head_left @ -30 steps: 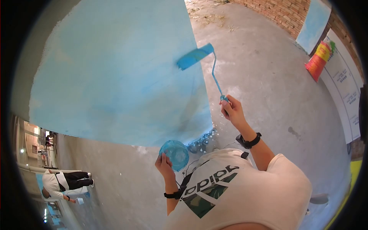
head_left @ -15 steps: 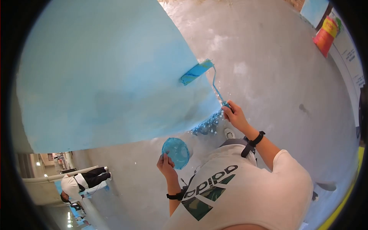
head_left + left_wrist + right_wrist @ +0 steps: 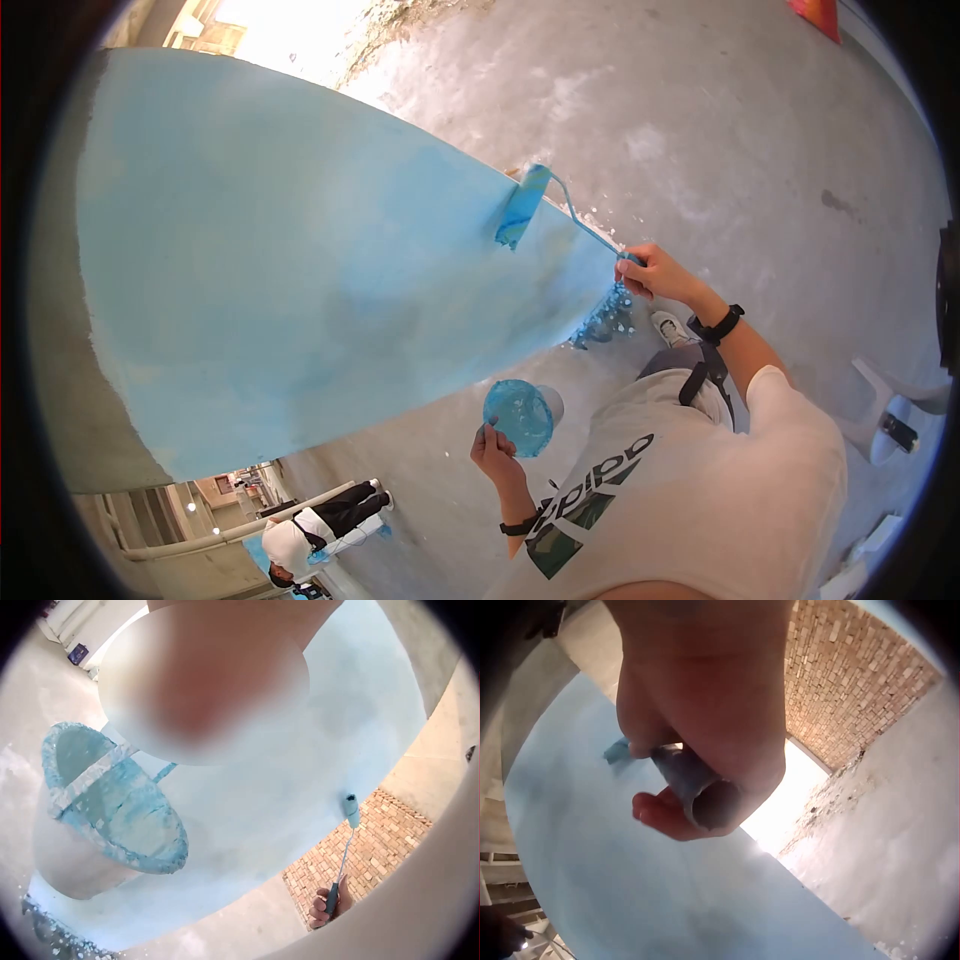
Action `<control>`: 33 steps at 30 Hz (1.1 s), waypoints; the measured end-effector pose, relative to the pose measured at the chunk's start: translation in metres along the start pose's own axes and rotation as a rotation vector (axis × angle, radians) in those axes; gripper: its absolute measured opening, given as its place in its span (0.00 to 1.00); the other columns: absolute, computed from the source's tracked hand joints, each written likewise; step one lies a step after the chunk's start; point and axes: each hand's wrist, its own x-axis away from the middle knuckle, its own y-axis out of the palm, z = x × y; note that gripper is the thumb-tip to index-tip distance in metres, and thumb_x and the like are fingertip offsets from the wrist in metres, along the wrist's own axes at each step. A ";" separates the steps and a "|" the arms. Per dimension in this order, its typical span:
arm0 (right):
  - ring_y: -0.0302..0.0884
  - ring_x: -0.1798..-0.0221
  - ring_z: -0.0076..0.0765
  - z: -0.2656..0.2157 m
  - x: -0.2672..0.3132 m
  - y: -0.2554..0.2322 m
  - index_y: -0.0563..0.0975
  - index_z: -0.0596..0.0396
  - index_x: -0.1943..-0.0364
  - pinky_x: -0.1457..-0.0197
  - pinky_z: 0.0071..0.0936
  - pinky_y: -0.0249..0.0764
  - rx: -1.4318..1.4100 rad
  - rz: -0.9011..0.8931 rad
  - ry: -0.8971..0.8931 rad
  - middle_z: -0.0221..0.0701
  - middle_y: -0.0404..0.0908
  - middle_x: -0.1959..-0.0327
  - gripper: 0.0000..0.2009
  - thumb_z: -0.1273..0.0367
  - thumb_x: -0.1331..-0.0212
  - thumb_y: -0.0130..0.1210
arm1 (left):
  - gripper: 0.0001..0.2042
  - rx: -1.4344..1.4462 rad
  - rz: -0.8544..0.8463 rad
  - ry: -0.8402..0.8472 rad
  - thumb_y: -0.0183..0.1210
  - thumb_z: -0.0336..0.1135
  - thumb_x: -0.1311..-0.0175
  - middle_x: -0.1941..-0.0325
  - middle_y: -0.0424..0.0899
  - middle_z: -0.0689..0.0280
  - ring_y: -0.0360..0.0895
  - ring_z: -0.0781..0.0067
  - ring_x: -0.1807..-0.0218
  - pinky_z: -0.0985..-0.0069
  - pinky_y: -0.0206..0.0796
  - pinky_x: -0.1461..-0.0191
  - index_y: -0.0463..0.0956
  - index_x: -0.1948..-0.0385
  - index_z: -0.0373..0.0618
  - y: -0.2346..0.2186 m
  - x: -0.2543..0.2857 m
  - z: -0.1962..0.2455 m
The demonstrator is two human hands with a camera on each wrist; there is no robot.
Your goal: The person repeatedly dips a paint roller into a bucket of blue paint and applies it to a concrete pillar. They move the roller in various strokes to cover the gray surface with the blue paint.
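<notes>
A paint roller (image 3: 522,208) with a blue sleeve and a bent wire frame lies against the light blue painted wall (image 3: 250,270), near its edge. My right hand (image 3: 655,272) grips the roller by its handle; in the right wrist view the fingers curl round the dark, hollow-ended handle (image 3: 679,772). A white bucket (image 3: 75,859) with a paint-crusted rim hangs from my left hand (image 3: 496,450), whose fingers pinch it at the rim side. Blue paint coats the bucket's inside, and a strap-like handle crosses its mouth. A blurred patch hides most of the left hand in the left wrist view.
Paint spatters (image 3: 605,318) mark the grey concrete floor (image 3: 720,150) by the wall's bottom corner. Another person (image 3: 320,525) in a white top stands farther off, below the wall in view. A brick wall (image 3: 840,675) rises beyond. Pale objects (image 3: 880,420) lie behind me.
The head view has swung round, so the wall sits more slanted. The roller has moved along the wall's edge toward the spattered corner and tilts more steeply. Both hands keep their holds.
</notes>
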 end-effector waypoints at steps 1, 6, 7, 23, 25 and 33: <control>0.65 0.85 0.17 0.004 0.002 0.000 0.77 0.56 0.71 0.79 0.17 0.61 -0.012 -0.026 0.030 0.23 0.71 0.85 0.19 0.55 0.30 0.51 | 0.14 0.005 0.002 0.007 0.50 0.33 0.27 0.86 0.59 0.75 0.53 0.85 0.84 0.81 0.44 0.80 0.76 0.57 0.27 0.001 0.002 0.000; 0.65 0.86 0.17 -0.002 -0.002 0.010 0.76 0.56 0.75 0.82 0.20 0.60 -0.067 -0.069 0.074 0.23 0.71 0.85 0.17 0.59 0.32 0.55 | 0.14 0.026 0.026 -0.008 0.50 0.33 0.27 0.85 0.59 0.76 0.53 0.86 0.84 0.82 0.44 0.81 0.76 0.57 0.27 0.006 0.007 0.006; 0.65 0.86 0.17 -0.005 -0.005 0.007 0.75 0.55 0.76 0.81 0.21 0.60 -0.075 -0.114 0.111 0.23 0.71 0.86 0.17 0.59 0.32 0.55 | 0.14 0.030 0.033 -0.013 0.50 0.33 0.27 0.85 0.59 0.76 0.53 0.86 0.84 0.82 0.44 0.81 0.76 0.57 0.27 0.006 0.006 0.005; 0.63 0.82 0.18 0.012 -0.034 0.003 0.69 0.53 0.76 0.79 0.19 0.59 -0.025 -0.175 -0.121 0.23 0.68 0.84 0.14 0.63 0.31 0.51 | 0.14 0.126 0.123 -0.044 0.50 0.33 0.28 0.84 0.61 0.75 0.54 0.85 0.84 0.81 0.44 0.80 0.77 0.58 0.27 0.023 0.024 -0.024; 0.63 0.82 0.18 0.006 -0.041 0.001 0.68 0.53 0.76 0.79 0.19 0.59 -0.021 -0.182 -0.139 0.24 0.68 0.84 0.15 0.63 0.32 0.51 | 0.14 0.119 0.129 -0.042 0.50 0.33 0.28 0.84 0.61 0.75 0.54 0.85 0.84 0.81 0.44 0.80 0.77 0.58 0.27 0.023 0.022 -0.026; 0.61 0.82 0.16 -0.069 -0.066 0.011 0.70 0.55 0.77 0.79 0.18 0.58 0.028 -0.144 -0.312 0.23 0.68 0.85 0.11 0.69 0.35 0.50 | 0.11 0.184 0.120 -0.077 0.52 0.32 0.27 0.85 0.60 0.76 0.51 0.88 0.85 0.83 0.41 0.81 0.77 0.60 0.30 0.018 0.013 -0.028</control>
